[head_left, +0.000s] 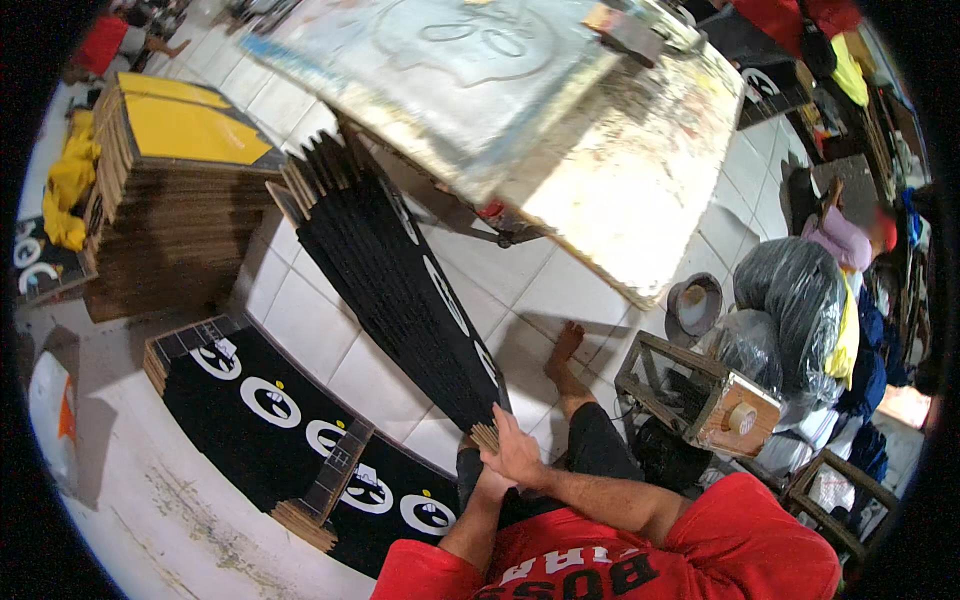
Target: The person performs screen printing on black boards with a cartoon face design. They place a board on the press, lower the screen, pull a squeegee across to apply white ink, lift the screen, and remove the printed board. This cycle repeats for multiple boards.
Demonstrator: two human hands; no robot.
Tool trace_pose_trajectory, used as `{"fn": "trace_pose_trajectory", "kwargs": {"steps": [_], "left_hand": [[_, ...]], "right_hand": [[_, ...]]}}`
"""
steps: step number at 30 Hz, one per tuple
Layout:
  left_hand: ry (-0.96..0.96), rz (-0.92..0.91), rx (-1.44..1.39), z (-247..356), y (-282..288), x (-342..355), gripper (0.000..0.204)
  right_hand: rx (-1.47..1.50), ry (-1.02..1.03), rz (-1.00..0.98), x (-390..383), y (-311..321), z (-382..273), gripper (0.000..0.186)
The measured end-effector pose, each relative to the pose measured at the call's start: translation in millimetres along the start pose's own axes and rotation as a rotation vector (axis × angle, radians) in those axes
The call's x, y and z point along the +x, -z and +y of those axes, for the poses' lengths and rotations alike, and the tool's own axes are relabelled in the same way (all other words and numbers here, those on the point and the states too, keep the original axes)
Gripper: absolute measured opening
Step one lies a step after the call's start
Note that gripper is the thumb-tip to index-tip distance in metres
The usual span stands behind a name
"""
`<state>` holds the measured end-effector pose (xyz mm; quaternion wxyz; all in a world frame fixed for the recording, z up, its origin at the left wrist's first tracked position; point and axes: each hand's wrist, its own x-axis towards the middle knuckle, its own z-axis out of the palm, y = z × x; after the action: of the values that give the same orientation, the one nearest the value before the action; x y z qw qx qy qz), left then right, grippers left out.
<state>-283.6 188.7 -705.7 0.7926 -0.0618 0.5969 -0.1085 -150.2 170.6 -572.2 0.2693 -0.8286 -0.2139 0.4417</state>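
Observation:
A long bundle of thin boards (385,290) covered in black cloth slants from my body up to the far left. White oval prints show along its right side, and bare board ends fan apart at the far end. My left hand (492,484) wraps the near end from below and the left. Beside it, my right hand (516,452) closes over the same end from the right. The fingers partly hide the pale board ends (485,437) between them.
A paint-stained table (610,190) carries a printing screen (450,60). At left stands a tall stack of yellow-topped boards (190,130); below it lie black printed panels (255,400). On the right are a wooden stool (680,395), a bucket (694,306), dark plastic bags (790,300) and another person (840,235).

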Motion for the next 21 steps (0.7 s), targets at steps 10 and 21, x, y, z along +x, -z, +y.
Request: {"fn": "trace_pose_trajectory", "kwargs": {"steps": [10, 21], "left_hand": [[-0.170, 0.066, 0.182, -54, -238, 65, 0.064], [-0.318, 0.110, 0.187, -72, -295, 134, 0.062]], "right_hand": [[-0.209, 0.063, -0.116, 61, 199, 54, 0.095], [-0.167, -0.055, 0.033, 106, 249, 157, 0.087]]}}
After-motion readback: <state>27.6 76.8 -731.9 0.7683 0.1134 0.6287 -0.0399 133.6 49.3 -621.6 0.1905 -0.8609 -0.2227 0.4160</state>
